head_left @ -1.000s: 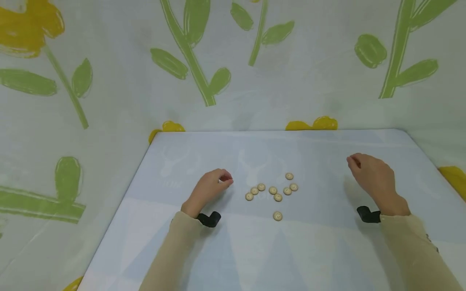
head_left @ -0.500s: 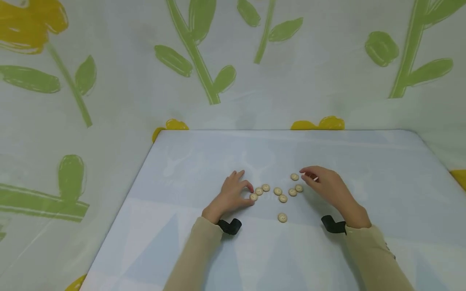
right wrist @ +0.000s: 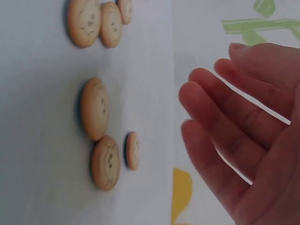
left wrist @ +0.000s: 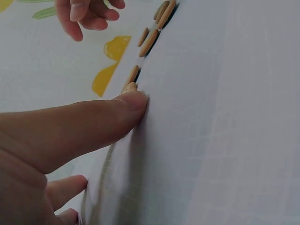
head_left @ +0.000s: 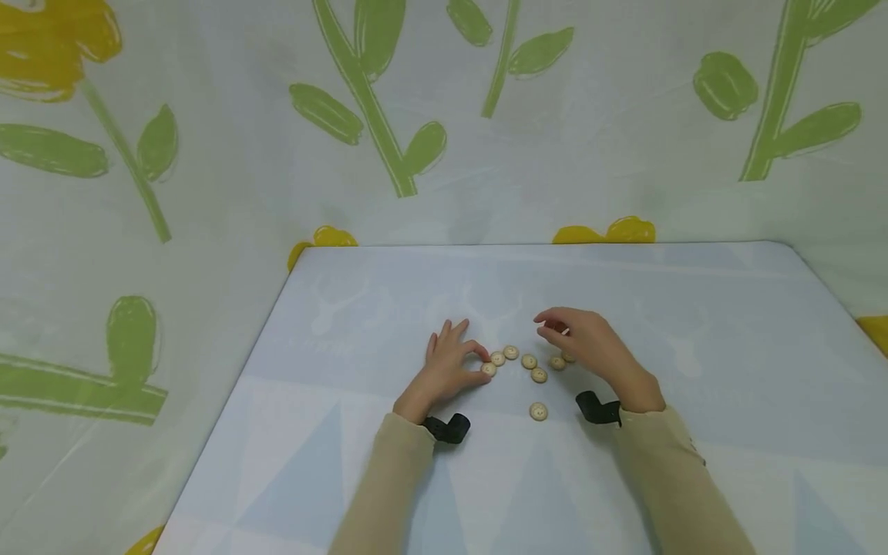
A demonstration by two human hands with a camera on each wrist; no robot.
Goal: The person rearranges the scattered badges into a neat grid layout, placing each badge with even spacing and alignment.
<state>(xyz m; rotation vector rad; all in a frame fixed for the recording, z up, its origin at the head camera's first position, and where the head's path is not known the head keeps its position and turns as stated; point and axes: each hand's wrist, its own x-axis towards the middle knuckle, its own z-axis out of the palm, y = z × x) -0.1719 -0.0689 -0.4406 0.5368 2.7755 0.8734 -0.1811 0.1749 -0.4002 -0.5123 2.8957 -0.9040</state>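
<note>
**A:** What are we seeing with the hands?

**B:** From the left: our left hand (head_left: 444,370) is down low, thumb and index pinching the leftmost button (head_left: 489,370) on the counter (head_left: 277,462), other fingers spread out. Over on the right, our right hand (head_left: 583,339) hangs in the air by the right-hand buttons (right wrist: 95,108), fingers loosely bent with gaps between them, holding nothing.

**A:** Anything we can't make out?

**B:** The left thumb covers most of the pinched one in the left wrist view. From the head, our right hand partly blocks the rightmost visible button (head_left: 569,358).

**A:** Materials?

**B:** Round, wood-look, rounded rims, little holes. Tan sleeves (head_left: 385,478), too.
</note>
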